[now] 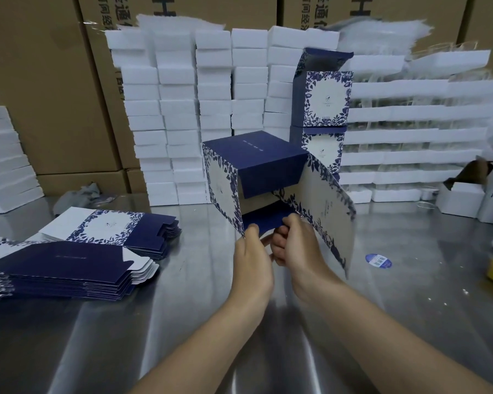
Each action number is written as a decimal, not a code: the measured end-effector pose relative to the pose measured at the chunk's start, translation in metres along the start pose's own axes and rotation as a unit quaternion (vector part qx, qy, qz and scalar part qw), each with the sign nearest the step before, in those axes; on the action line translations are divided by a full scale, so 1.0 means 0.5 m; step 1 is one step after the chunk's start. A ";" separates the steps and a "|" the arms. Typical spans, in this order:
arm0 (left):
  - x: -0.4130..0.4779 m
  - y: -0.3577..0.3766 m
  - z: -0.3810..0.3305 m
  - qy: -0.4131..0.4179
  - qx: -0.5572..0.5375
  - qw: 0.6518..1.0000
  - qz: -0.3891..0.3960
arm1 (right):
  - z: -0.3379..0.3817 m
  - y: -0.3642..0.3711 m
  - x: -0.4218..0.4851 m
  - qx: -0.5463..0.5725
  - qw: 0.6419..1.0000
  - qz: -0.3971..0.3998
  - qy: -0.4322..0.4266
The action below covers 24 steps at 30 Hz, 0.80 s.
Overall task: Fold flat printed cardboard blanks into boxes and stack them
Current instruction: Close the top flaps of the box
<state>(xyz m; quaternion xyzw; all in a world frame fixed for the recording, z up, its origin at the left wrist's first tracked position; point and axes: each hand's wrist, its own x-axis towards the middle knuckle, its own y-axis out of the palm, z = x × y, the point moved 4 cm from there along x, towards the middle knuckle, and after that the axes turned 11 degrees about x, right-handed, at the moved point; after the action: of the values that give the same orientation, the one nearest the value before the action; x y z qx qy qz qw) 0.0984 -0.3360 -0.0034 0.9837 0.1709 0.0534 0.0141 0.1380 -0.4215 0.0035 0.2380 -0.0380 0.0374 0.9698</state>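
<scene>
counts: 1 half-folded box [256,163]; 2 flat piles, near blank stack [69,268] and far blank stack [120,226]; upper finished box [325,95] on lower finished box [322,149]
box location: held over steel table [182,308], centre, in front of the finished pair
box orientation: navy panel up, open end toward the person, tube axis front-to-back, right panel splayed out
left hand [249,251]: pinches left panel's lower edge
right hand [293,243]: fingers curled round navy bottom flap
</scene>
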 end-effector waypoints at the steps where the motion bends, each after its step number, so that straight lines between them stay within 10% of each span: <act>1: -0.003 0.002 -0.001 0.009 0.005 1.000 0.003 | 0.001 -0.001 0.000 0.004 1.000 0.002 -0.001; 24: -0.002 0.001 -0.009 0.019 0.062 0.998 -0.016 | -0.005 0.023 -0.013 -0.058 0.994 0.081 0.050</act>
<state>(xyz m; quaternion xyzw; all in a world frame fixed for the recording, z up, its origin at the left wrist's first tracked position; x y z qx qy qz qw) 0.0972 -0.3370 0.0009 0.9786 0.1903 0.0609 -0.0493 0.1305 -0.4108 0.0061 0.1756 -0.0103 0.1259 0.9763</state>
